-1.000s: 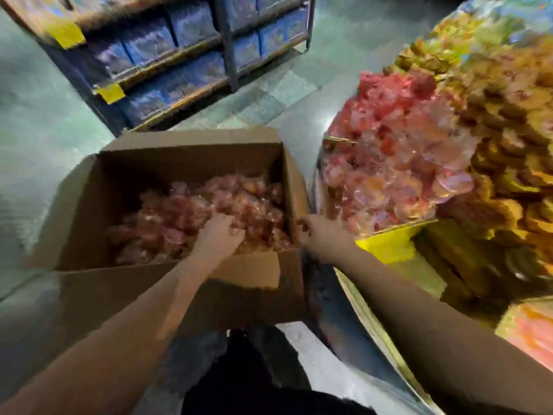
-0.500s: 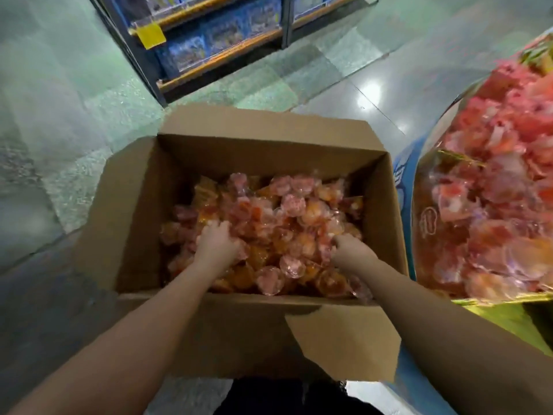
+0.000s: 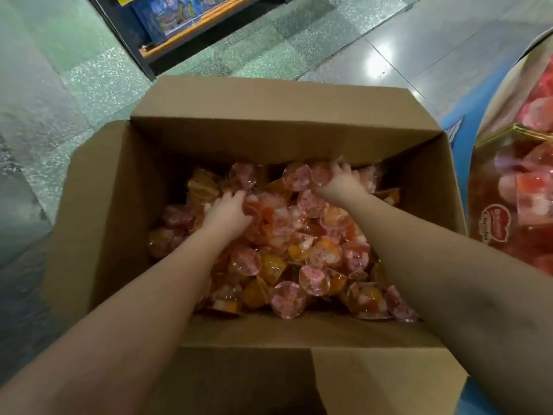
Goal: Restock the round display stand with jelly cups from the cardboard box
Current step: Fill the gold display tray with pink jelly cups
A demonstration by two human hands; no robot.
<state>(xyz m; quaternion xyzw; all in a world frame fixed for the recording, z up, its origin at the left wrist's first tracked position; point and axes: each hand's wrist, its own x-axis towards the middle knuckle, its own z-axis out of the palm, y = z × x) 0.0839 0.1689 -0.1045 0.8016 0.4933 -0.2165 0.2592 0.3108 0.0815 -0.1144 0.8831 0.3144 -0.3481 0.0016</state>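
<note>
Both hands are down inside the one cardboard box (image 3: 143,223), among the jelly cups (image 3: 314,256). Left hand (image 3: 229,212) lies left of the box's middle, its fingers curled into the pile and closing on a cluster of cups. Right hand (image 3: 341,184) reaches farther, toward the far wall, with fingers spread and bent over two or three cups there; whether it has actually lifted any I cannot tell.

One heap of cups fills the box floor (too many and too overlapped to count exactly, several dozen at least), a mix of pink-lidded and orange ones, some lying lid up, some on their sides. Four flaps stand open around the box.

At the right edge stands the round display stand (image 3: 460,127), just beside the box, with red and pink cups behind its clear wall (image 3: 508,187). Far left, one shelf unit (image 3: 167,34) holds blue packages above the tiled floor (image 3: 59,85).
</note>
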